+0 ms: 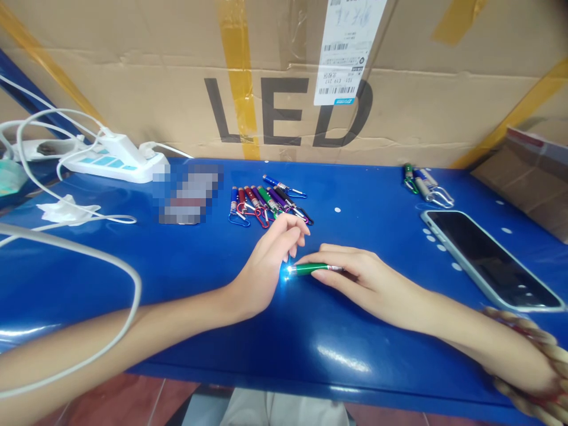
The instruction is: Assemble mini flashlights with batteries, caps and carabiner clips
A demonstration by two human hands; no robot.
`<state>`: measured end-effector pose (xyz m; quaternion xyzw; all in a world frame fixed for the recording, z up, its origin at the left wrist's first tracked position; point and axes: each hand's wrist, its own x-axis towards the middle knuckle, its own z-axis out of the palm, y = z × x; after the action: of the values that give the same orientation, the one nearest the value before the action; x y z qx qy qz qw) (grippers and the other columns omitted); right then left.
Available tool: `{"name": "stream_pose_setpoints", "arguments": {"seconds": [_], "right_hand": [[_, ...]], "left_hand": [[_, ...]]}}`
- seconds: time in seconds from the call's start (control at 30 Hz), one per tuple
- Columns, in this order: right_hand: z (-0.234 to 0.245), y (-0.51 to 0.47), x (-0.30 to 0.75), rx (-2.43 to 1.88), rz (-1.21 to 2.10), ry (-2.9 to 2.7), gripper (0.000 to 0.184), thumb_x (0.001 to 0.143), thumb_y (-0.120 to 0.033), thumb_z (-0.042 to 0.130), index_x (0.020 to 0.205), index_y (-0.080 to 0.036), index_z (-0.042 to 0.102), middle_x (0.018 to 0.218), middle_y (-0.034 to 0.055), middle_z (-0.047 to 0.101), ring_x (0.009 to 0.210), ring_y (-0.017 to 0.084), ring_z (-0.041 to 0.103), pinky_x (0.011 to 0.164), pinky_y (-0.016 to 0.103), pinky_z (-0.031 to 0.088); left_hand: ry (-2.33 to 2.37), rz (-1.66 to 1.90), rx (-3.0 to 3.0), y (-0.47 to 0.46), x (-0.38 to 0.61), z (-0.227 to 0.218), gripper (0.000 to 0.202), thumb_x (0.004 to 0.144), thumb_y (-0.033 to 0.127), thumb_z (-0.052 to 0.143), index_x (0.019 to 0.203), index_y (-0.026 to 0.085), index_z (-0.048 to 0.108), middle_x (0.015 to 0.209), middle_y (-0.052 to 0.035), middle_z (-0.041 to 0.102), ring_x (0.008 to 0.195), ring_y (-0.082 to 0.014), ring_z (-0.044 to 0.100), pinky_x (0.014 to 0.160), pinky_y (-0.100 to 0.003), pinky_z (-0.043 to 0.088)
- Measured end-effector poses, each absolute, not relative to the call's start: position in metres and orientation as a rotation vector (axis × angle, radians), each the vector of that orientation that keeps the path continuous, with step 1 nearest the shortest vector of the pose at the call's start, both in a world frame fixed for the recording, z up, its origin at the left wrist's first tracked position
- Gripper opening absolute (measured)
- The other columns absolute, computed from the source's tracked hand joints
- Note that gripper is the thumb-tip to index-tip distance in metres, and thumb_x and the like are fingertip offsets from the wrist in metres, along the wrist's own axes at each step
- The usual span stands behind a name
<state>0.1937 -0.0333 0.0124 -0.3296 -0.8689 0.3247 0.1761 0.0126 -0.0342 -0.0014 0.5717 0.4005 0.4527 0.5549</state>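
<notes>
My right hand [355, 273] lies on the blue table [213, 284] and holds a small green keychain flashlight [310, 269], which is lit at its left tip. My left hand [270, 263] rests just left of that lit tip, with fingers loosely curled and spread and nothing in them. Behind my left hand lies a pile of several coloured keychain flashlights [266, 201] with carabiner clips.
A few more flashlights [421, 184] lie at the back right, near a phone [488, 260] lying face up. A white power strip [115, 157] with cables sits at the back left, beside crumpled tissue [66, 210]. A cardboard box [288, 77] marked LED stands behind the table.
</notes>
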Motion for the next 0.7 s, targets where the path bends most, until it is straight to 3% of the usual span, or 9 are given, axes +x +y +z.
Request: {"name": "stream_pose_setpoints", "arguments": {"seconds": [0.47,0.7], "right_hand": [[0.0119,-0.0338,0.1926,-0.937,0.964,-2.423,0.027,0.092,-0.034,0.047,0.109,-0.026,0.067,0.087,0.0015,0.064,0.078,0.012,0.059,0.073,0.024,0.046],[0.0129,-0.0332,0.1905,-0.946,0.980,-2.415,0.024,0.087,-0.038,0.055,0.096,-0.022,0.071,0.085,0.0009,0.065,0.072,0.010,0.058,0.066,0.022,0.044]], "left_hand": [[0.971,1.052,1.374,-0.0354,0.0124,-0.0004,0.018,0.089,0.032,0.037,0.084,0.020,0.049,0.077,0.0011,0.046,0.069,-0.0119,0.042,0.065,-0.025,0.035],[0.971,1.059,1.386,-0.0367,0.0120,-0.0011,0.018,0.089,0.033,0.036,0.085,0.020,0.048,0.077,0.0010,0.046,0.068,-0.0122,0.041,0.063,-0.025,0.033]]}}
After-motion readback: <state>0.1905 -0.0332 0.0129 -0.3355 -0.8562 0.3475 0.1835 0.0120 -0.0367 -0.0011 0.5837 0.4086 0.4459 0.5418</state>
